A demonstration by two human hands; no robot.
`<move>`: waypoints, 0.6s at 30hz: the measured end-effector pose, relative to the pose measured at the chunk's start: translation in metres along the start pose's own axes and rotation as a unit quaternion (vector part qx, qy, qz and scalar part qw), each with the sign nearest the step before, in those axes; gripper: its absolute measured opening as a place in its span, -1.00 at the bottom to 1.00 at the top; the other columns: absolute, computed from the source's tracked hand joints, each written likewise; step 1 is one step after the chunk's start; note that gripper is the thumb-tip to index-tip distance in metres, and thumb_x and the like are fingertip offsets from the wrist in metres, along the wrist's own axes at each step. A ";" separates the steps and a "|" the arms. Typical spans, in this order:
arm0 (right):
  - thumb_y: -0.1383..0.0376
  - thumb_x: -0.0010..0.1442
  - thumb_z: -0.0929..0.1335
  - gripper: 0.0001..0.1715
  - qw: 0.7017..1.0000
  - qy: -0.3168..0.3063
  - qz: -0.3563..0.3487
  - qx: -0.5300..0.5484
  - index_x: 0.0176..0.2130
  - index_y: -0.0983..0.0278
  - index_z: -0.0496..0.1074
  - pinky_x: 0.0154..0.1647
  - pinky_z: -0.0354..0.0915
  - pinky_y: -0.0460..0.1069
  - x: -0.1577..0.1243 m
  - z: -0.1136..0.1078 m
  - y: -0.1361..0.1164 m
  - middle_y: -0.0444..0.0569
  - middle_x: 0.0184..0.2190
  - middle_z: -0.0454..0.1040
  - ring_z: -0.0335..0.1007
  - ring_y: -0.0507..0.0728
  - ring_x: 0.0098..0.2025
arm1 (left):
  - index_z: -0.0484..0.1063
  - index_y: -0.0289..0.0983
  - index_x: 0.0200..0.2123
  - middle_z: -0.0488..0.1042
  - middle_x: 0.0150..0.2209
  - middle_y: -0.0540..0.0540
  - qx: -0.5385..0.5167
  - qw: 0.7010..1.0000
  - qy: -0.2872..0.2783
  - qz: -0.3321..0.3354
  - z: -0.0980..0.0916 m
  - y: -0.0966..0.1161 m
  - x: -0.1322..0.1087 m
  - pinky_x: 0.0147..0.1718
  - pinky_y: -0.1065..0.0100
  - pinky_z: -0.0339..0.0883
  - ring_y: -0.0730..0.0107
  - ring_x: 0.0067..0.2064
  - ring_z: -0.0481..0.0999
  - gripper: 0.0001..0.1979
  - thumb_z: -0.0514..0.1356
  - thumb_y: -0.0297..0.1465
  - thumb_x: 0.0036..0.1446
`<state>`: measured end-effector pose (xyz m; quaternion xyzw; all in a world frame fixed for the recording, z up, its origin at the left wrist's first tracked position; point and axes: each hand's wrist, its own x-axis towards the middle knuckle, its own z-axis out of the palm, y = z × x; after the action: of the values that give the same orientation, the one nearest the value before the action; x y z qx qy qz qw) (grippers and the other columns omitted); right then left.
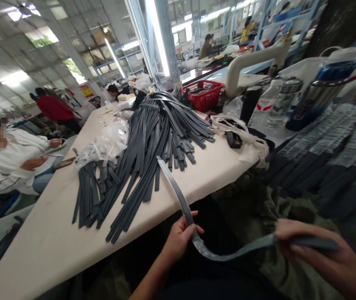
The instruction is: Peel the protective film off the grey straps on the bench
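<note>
A long grey strap (218, 256) sags between my two hands, in front of the table edge. My left hand (181, 235) pinches it between thumb and fingers, and its far end rises over the tabletop. Farther right, my right hand (318, 250) is closed round the other stretch, with a piece of strap showing along the palm. Beyond my left hand lies a large heap of dark grey straps (146, 133), bunched at the back and fanned toward me. A second, smaller group of straps (90, 191) lies to its left.
The pale table (49, 241) bears a crumpled clear plastic bag (109, 139), a red basket (203, 93) and a white bag (246, 139). Bottles and a blue flask (322, 91) stand at right, beside more hanging straps (331, 146). A person in white (12, 158) sits at left.
</note>
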<state>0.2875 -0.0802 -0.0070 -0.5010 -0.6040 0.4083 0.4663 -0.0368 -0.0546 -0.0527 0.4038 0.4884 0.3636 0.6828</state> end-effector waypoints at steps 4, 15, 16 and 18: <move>-0.07 0.16 0.42 -0.59 0.996 -0.073 -0.003 0.054 -0.30 0.21 0.63 -0.16 0.40 0.05 0.080 0.042 -0.028 0.03 -0.27 0.56 0.47 0.20 -0.22 | 0.37 -0.35 0.11 0.55 -0.36 -0.09 0.087 0.995 -0.050 -0.012 -0.017 -0.016 -0.018 -0.33 0.35 0.25 0.43 -0.40 0.41 -0.45 0.24 -0.15 0.13; -0.12 0.03 0.48 -0.39 0.904 -0.296 0.144 0.272 -0.21 0.35 0.60 -0.06 0.39 0.06 0.138 0.144 -0.022 0.08 -0.24 0.60 0.51 0.14 -0.23 | 0.56 -0.27 -0.06 0.57 -0.22 -0.10 0.231 0.962 -0.137 0.050 -0.021 -0.004 -0.040 -0.13 0.28 0.35 0.19 -0.17 0.50 -0.55 0.13 -0.06 0.22; -0.12 0.06 0.46 -0.40 0.909 -0.292 0.125 0.271 -0.20 0.35 0.59 -0.08 0.38 0.04 0.134 0.144 -0.026 0.07 -0.24 0.59 0.50 0.13 -0.24 | 0.52 -0.25 0.01 0.58 -0.14 -0.13 0.210 0.966 -0.134 0.066 -0.023 -0.002 -0.039 -0.06 0.23 0.35 0.12 -0.09 0.51 -0.52 0.17 -0.04 0.19; -0.09 0.17 0.41 -0.45 0.922 -0.292 0.055 0.247 -0.18 0.34 0.58 -0.13 0.38 0.00 0.123 0.141 -0.037 0.04 -0.25 0.58 0.48 0.11 -0.25 | 0.41 -0.19 0.15 0.51 0.08 -0.19 0.127 0.981 -0.099 0.108 -0.028 0.005 -0.036 0.08 0.14 0.32 0.00 0.10 0.45 -0.40 0.22 -0.01 0.13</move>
<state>0.1347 0.0315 0.0150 -0.2609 -0.5653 0.6976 0.3546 -0.0737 -0.0789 -0.0402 0.5713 0.4143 0.3285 0.6278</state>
